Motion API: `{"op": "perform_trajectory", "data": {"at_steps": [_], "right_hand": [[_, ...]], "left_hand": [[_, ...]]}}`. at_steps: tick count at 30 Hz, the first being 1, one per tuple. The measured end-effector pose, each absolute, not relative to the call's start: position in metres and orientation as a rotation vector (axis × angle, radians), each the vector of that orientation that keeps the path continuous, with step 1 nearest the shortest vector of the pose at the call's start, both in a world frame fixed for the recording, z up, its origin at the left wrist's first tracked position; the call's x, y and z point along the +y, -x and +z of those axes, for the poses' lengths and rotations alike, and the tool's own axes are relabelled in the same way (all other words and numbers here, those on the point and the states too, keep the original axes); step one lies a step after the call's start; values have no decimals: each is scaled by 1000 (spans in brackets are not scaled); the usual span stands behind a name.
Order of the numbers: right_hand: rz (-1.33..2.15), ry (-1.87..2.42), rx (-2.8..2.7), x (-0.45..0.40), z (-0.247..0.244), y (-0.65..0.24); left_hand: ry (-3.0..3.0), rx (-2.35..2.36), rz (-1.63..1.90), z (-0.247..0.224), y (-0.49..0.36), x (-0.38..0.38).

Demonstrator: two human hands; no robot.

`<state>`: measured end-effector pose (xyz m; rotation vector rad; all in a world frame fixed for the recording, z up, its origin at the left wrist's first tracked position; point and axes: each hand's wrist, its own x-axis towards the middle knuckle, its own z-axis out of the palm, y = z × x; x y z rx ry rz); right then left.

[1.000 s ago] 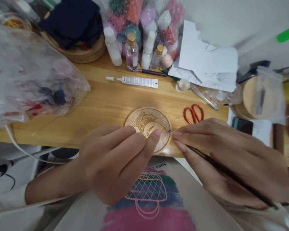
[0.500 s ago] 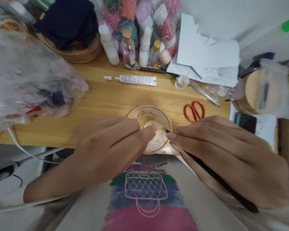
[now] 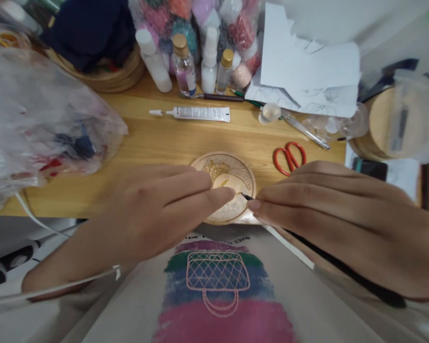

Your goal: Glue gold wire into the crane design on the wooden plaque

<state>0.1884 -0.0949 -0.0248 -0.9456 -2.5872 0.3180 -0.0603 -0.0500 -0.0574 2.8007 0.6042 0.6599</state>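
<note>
slanting from right fingers [image 3: 277, 194], a slim tool [image 3: 357, 278] overhangs a round gold-patterned disc [image 3: 232, 172].

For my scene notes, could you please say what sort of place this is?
Probably a craft worktable, judging by the round disc with gold lines, red-handled scissors and white squeeze tube.

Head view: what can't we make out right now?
All in the head view:
Round wooden disc, left part: hidden by the left hand.
Slim black tool, tip: too small to tell its shape; part of the shaft: covered by the right hand.
Red-handled scissors, blades: behind the right hand.
White tube, fine print: too small to read.
Plastic bag, far end: cut off by the left edge.
</note>
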Motion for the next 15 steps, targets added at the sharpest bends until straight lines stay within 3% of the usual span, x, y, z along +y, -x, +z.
{"op": "perform_trajectory", "data": {"at_steps": [7, 15], "right_hand": [[362, 898, -2697, -92, -13, -183], [248, 906, -2642, -90, -19, -181]], "left_hand": [[-2688, 397, 619, -58, 60, -35], [-2640, 489, 604, -57, 58, -35]]}}
